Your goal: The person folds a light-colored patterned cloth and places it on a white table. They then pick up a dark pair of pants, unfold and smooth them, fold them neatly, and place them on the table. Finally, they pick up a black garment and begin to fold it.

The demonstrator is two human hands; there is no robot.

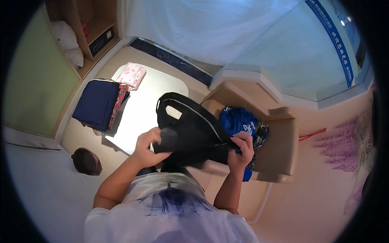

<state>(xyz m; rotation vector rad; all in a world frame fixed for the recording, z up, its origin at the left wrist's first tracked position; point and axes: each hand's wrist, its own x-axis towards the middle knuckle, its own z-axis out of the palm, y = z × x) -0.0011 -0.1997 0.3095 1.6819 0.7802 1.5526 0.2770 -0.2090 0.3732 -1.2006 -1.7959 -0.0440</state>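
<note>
A black garment with a thin light piping line (194, 133) hangs between my two hands, in front of my body. My right hand (242, 150) pinches its edge near the end of the piping. At the garment's left side is my left hand (149, 148), fingers bent and thumb reaching along the fabric; whether it grips the cloth is unclear. Beyond the garment stands a white table (161, 79). On its left part lies a stack of folded clothes, navy (97, 103) on top and floral beneath. A folded pink patterned cloth (132, 74) lies behind that stack.
To the right, a tan armchair (279, 145) holds a heap of clothes with a blue printed garment (237, 120). A dark round bin (87, 161) stands on the floor at the left. Open wooden shelving (86, 60) with white pillows (65, 36) is at the upper left.
</note>
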